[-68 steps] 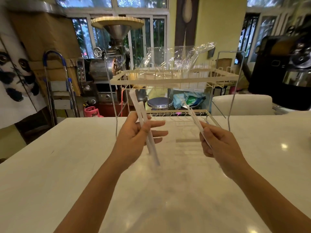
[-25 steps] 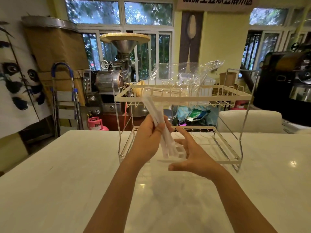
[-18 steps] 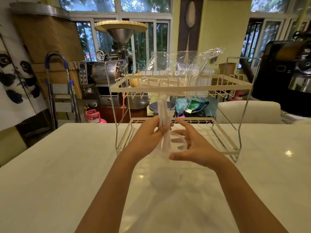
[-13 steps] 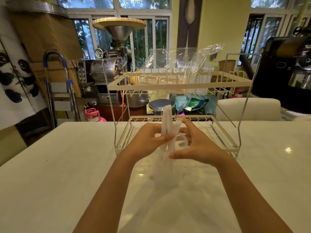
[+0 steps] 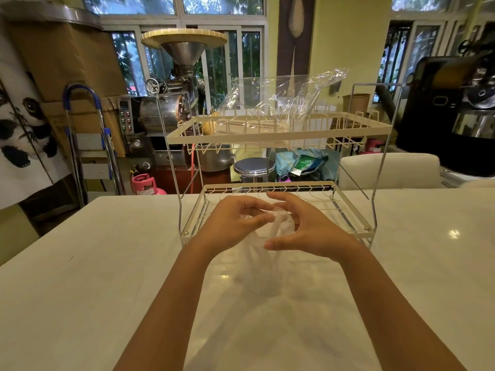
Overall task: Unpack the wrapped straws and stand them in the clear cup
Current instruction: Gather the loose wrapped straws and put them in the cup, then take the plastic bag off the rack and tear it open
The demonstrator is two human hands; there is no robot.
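Note:
A clear cup (image 5: 259, 274) stands on the white table (image 5: 101, 277), in front of the wire rack's lower shelf; it is faint and hard to make out. Several paper-wrapped straws (image 5: 277, 229) stand inside it, only their white tops showing near the rim. My left hand (image 5: 230, 226) pinches those tops from the left. My right hand (image 5: 316, 232) curves around the cup's upper part, thumb in front and fingers behind.
A two-tier cream wire rack (image 5: 278, 136) stands just behind my hands. On its top shelf lies a crumpled clear plastic bag (image 5: 281, 97). A white chair back (image 5: 388, 170) and roasting machines are beyond the table's far edge.
I had straws in both hands, then gathered them in my left while my right took the cup. My left hand lowered the bundle into the cup; only the tops show now.

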